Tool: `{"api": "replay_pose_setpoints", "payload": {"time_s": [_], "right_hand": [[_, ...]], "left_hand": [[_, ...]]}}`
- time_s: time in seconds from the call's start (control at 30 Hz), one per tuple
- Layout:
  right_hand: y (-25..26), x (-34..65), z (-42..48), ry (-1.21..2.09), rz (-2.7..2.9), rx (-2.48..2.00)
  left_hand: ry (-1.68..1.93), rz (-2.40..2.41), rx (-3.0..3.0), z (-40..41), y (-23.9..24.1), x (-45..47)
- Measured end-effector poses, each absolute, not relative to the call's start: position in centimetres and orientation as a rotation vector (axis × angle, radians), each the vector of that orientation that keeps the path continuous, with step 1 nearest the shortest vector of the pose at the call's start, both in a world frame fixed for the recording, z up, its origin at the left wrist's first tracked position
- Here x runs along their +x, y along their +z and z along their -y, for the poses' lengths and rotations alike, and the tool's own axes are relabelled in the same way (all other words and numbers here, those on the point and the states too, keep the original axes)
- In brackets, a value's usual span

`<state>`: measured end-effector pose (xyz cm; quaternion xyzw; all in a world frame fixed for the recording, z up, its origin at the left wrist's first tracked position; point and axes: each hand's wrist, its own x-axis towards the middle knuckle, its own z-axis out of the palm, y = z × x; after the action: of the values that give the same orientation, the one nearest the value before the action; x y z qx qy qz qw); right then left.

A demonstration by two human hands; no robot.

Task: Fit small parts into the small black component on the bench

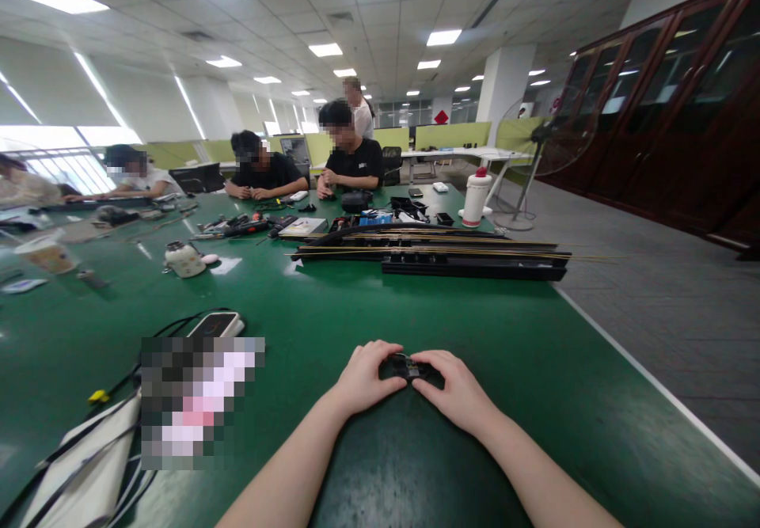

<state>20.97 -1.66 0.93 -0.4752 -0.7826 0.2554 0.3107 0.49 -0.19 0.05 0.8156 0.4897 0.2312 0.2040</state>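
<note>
Both my hands rest on the green table (534, 354) close in front of me, gripping a small black part (408, 367) between them. My left hand (363, 377) has its fingers curled over the part's left end. My right hand (454, 389) pinches the right end with thumb and fingers closed. Most of the part is hidden under my fingers, so its shape is unclear.
Long black trays with thin rods (433, 252) lie across the table beyond my hands. A phone (217, 324), cables and a white box (83, 465) are at the left. A white bottle (476, 195), a mug (184, 259) and tools sit farther back. Several people sit at the far end.
</note>
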Motion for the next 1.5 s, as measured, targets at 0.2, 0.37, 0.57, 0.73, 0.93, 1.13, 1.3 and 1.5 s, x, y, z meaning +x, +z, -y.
{"api": "replay_pose_setpoints", "payload": {"time_s": [0.2, 0.37, 0.57, 0.73, 0.93, 1.13, 1.3, 1.5], "right_hand": [[0.8, 21.0, 1.6, 0.643, 2.1, -1.271], [1.0, 20.9, 1.7, 0.655, 2.071, -1.277], [0.7, 20.9, 1.5, 0.757, 1.939, -1.253], [0.4, 21.2, 1.1, 0.882, 1.739, -1.254], [0.2, 21.5, 0.7, 1.018, 1.585, -1.243], [-0.1, 21.7, 0.2, 1.143, 1.388, -1.16], [0.6, 21.8, 0.2, 1.233, 1.22, -1.131], [0.9, 22.0, 0.2, 1.253, 1.08, -1.128]], "left_hand": [[0.651, -1.343, 2.308, 0.1, 0.1, 0.5], [0.651, -1.334, 2.31, 0.2, 0.2, 0.5], [0.656, -1.333, 2.324, 0.1, 0.0, 0.5], [0.636, -1.349, 2.309, 0.2, 0.1, 0.5], [0.631, -1.354, 2.302, 0.3, 0.4, 0.5], [0.622, -1.359, 2.303, 0.3, 0.5, 0.6], [0.607, -1.36, 2.309, 0.2, 0.5, 0.6], [0.605, -1.372, 2.312, 0.3, 0.5, 0.6]]}}
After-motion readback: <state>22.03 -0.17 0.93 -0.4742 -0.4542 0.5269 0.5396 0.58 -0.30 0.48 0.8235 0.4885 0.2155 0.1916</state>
